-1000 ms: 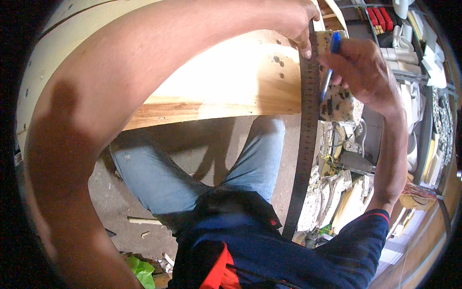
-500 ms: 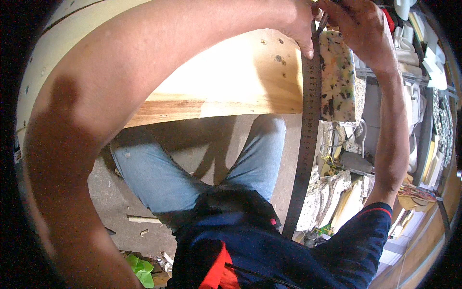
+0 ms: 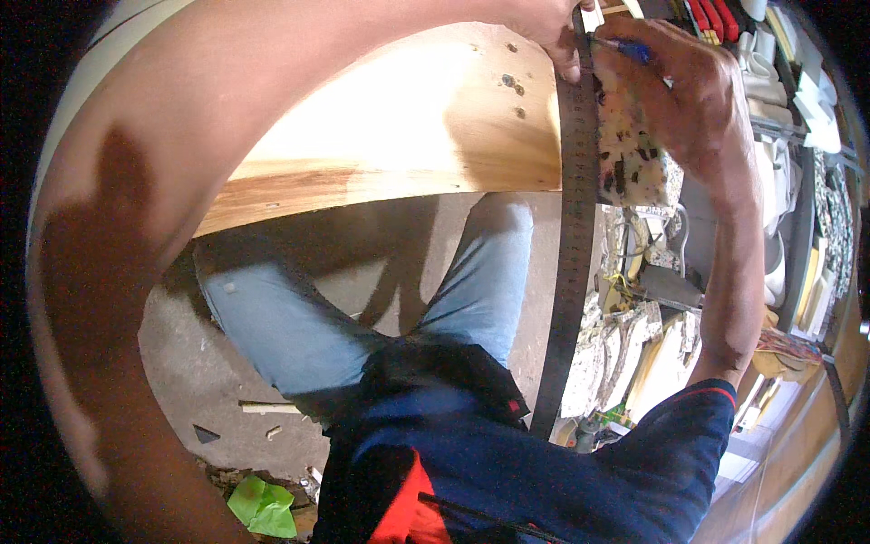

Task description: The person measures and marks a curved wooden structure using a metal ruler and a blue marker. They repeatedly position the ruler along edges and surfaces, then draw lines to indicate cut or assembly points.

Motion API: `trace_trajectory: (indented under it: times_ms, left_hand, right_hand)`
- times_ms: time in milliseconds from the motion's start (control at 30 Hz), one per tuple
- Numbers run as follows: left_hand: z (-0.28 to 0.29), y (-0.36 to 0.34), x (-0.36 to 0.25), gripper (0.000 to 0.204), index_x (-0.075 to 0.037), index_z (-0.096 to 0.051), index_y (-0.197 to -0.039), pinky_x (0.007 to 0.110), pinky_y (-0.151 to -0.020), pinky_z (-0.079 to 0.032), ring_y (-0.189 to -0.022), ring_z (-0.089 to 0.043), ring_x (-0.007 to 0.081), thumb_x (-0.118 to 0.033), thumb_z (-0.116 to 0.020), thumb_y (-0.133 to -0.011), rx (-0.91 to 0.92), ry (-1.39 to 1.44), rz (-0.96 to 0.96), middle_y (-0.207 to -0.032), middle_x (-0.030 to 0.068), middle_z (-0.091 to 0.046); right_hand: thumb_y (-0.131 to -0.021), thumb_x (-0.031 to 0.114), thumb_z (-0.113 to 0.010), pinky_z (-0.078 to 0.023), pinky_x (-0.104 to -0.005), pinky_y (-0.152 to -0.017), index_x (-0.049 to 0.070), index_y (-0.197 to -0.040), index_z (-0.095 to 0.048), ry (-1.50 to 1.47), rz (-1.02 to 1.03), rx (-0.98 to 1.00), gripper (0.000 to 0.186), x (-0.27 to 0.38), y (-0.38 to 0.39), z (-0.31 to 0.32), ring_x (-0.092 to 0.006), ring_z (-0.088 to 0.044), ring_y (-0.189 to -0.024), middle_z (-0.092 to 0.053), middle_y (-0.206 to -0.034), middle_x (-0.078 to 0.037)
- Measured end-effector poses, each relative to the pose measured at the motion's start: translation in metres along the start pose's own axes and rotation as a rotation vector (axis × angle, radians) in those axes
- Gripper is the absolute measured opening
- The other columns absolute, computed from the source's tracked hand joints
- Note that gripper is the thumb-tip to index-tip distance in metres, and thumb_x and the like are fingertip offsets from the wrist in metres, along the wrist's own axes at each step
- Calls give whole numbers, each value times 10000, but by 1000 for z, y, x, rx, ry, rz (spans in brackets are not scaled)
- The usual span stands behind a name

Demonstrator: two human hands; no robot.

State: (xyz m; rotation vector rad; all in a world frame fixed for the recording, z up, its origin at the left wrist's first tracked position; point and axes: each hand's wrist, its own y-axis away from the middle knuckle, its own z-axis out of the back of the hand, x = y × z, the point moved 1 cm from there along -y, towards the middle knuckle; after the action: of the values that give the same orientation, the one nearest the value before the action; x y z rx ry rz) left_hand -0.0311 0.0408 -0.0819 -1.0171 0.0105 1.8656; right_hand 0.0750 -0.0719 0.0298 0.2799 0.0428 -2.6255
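Observation:
A long dark metal ruler (image 3: pixel 576 208) runs from the top of the view down toward my body, along the right end of a pale wooden board (image 3: pixel 517 163). My left hand (image 3: pixel 555 32) holds the ruler near its far end, thumb pressed down on it; the other fingers are mostly hidden. To the ruler's right is a speckled multicoloured foam block (image 3: pixel 625 172), partly covered by my right hand (image 3: pixel 693 100). That hand is closed round a slim pen-like tool with a blue part (image 3: pixel 634 51), its thin end close to the ruler.
Shelves at right hold white foam pieces (image 3: pixel 820 122) and red-handled items (image 3: pixel 714 18). Stacked foam offcuts (image 3: pixel 625 354) and tangled wires (image 3: pixel 625 295) lie below the block. Scraps and a green sheet (image 3: pixel 261 506) lie on the floor, near my legs (image 3: pixel 489 281).
My right hand has moved nearer over the foam block, and the blue part of its tool now shows. Board, ruler and block appear slightly higher in view. The left thumb stays on the ruler.

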Motion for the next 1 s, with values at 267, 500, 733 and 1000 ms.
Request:
trace_trajectory:
  times_ms: [267, 500, 733, 1000]
  left_hand:
    - [3, -2, -4, 774, -5, -607, -1249, 413, -920, -525, -1076, -653, 342, -375, -899, -635, 95, 42, 91, -1122, 216, -681]
    - [8, 7, -1, 870, -19, -578, -1322, 408, -972, -499, -1138, -621, 364, -392, -902, -605, 6, -31, 93, -1215, 230, -648]
    - [6, 0, 1, 614, 3, -641, -1165, 398, -908, -510, -1056, -643, 344, -356, -832, -706, -23, 192, 176, -1123, 223, -675]
    - [8, -4, 12, 313, -19, -621, -1142, 319, -750, -483, -819, -569, 146, -271, -632, -957, -506, 534, -21, -887, 80, -642]
  right_hand:
    - [-791, 99, -745, -511, -384, -629, 39, -964, -664, 9, -4, 163, 200, 50, 54, 25, -288, -646, -724, -647, -847, -109]
    - [-724, 39, -698, -489, -365, -604, 70, -859, -610, -244, -109, 182, 164, 97, 106, 49, -264, -610, -698, -597, -805, -80]
    - [-853, 157, -747, -518, -336, -689, 9, -1295, -555, -631, -752, 181, 504, 91, 174, -27, -206, -644, -767, -695, -1011, -149]
    - [-857, 12, -658, -492, -345, -561, 13, -997, -649, -470, -672, -141, 140, 108, 187, -35, -252, -656, -622, -647, -742, -156]
